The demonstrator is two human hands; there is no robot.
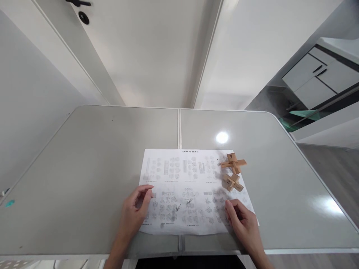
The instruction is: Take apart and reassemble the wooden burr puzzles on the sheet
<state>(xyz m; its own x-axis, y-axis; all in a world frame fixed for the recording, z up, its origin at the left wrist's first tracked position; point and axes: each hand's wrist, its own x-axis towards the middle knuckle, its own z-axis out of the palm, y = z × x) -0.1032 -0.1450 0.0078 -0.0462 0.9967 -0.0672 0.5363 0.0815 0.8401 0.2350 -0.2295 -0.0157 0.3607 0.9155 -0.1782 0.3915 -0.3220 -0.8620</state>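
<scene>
A white printed sheet (174, 183) with rows of small assembly drawings lies on the table. My left hand (137, 207) rests at its left edge, fingers loosely bent, with a small gap between thumb and index finger. On the lower right part of the sheet, my right hand (242, 220) lies curled, its fingertips together and nothing visible in them. Just beyond it sits a wooden interlocking burr puzzle (233, 182), marked with a letter. A second wooden burr puzzle (233, 163), with longer bars sticking out, stands directly behind the first. Neither hand touches the puzzles.
The grey folding table (84, 168) has a centre seam and a pale metal rim. Beyond its far edge is a white door (157, 48). White cabinets (322, 74) stand at the far right. A teal spot (9, 203) marks the table's left side.
</scene>
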